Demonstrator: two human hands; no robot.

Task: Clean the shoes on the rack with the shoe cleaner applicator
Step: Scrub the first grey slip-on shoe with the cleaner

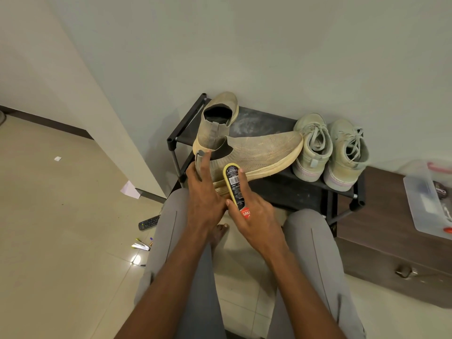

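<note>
Shoe: knit slip-on (256,152) sideways on rack (288,189), front edge.
Left hand (204,192): fingers wrapped on heel, forefinger straight; brace firm.
Right hand (254,211): curled round applicator (234,185), pad at sole edge; short even strokes w/ light pressure.

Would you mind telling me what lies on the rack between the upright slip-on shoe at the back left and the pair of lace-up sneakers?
In the head view, the toe of the held slip-on shoe and bare dusty rack top.

Your beige knit slip-on shoe (256,152) lies sideways across the black metal rack (281,184), its cream sole touched by the yellow-edged black applicator (234,185).
</note>
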